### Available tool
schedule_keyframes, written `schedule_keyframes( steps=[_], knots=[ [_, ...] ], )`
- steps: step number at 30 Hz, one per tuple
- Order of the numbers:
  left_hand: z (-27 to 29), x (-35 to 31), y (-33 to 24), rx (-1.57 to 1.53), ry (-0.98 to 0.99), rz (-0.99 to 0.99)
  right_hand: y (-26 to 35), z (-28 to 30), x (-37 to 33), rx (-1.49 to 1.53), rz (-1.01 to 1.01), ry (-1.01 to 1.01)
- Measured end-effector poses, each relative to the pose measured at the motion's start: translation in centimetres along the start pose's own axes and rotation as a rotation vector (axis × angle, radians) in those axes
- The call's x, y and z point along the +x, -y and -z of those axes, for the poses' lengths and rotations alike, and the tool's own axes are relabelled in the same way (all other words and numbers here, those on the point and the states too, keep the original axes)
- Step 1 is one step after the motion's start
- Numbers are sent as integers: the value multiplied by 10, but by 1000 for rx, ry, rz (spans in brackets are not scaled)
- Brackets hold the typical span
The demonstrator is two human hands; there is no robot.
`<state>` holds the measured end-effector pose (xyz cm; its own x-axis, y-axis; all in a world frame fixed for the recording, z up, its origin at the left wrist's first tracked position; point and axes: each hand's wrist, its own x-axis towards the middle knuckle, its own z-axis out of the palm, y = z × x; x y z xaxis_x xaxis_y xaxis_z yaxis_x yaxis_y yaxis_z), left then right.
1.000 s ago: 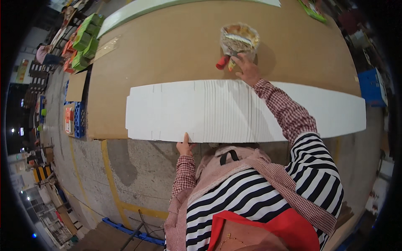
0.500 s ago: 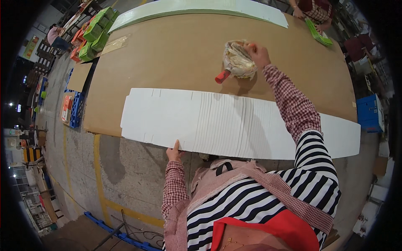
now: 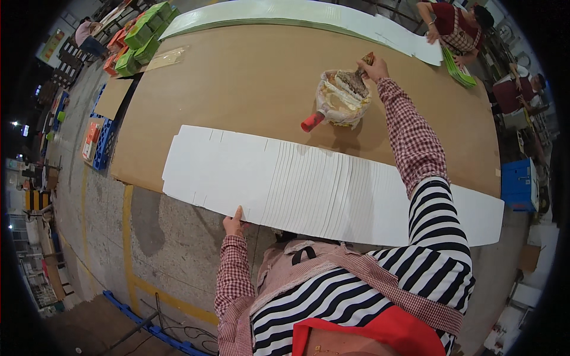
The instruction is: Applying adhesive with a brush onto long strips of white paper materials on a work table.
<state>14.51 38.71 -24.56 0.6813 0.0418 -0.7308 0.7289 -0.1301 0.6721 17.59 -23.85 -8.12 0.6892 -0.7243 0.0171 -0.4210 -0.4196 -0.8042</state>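
A fanned row of white cardboard sheets [image 3: 297,181] lies along the near side of the table. My left hand [image 3: 234,223] pinches its front edge, thumb on top and the other fingers hidden below. Farther off stands a pot [image 3: 338,118] lined with crumpled plastic, with pale paste smeared inside. A red handle [image 3: 312,121] juts from its near left side. My right hand [image 3: 375,69] is closed round the handle of a wide brush [image 3: 352,83], whose paste-coated bristles are over the pot's mouth.
Brown board [image 3: 237,77] covers the table. A long white stack [image 3: 279,10] runs along the far edge. At the far right a co-worker [image 3: 454,29] handles green folded pieces [image 3: 458,72]. Green packs [image 3: 139,35] are piled far left; a blue box [image 3: 519,184] stands right.
My right hand has turned, and the brush now shows plainly over the pot. The left hand stays at the sheets' edge. The co-worker's hand now reaches the far white stack.
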Motion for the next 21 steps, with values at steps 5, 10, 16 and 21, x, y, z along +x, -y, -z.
schedule_keyframes(
  steps=[5,10,16,21],
  knots=[
    [2,1,1,-1,-5,7,-14,-31,2,-29,-29,35],
    [-4,-3,-3,-6,-7,35,-25,-54,-6,-20,-35,28],
    [0,-3,-4,-41,-15,24,-6,-36,-1,-125,73,-18],
    [6,6,6,-58,-15,47,29,-2,9,-41,104,51]
  ],
)
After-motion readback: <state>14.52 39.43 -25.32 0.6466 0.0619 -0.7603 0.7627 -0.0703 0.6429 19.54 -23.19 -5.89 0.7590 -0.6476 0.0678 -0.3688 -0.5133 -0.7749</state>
